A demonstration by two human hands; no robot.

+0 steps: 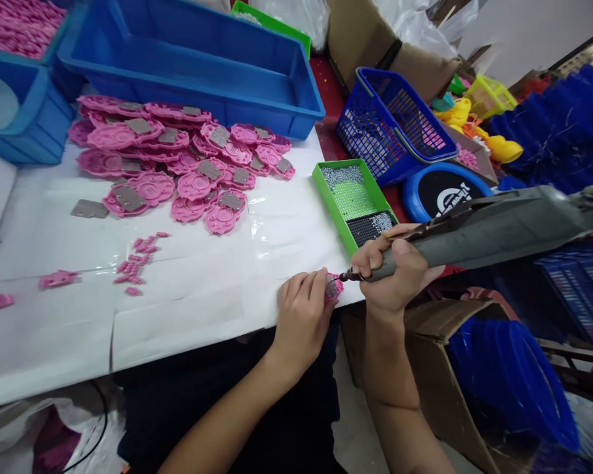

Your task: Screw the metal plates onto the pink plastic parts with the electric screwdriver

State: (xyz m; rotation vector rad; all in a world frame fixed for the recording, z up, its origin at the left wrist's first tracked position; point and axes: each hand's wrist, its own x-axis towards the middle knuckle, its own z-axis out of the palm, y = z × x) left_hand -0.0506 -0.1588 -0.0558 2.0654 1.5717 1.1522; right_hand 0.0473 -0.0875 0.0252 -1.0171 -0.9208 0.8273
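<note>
Resting at the near edge of a white table [188, 289], a small pink piece [334, 288] is held by a worker's left hand [304, 306], fingers pressed together and bent over one side, thumb hidden. The right hand [395, 266] wraps around a gray-covered driver [494, 227], its tip at the piece, near a green tray [352, 199] of silvery bits; farther off lies a pink heap [197, 185].

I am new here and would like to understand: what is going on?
A person's left hand holds a small pink part at the edge of the table. The right hand grips a driver, its tip at that part. More pink parts, many with grey plates, lie piled before a blue tub. A green tray of metal pieces stands nearby.
</note>
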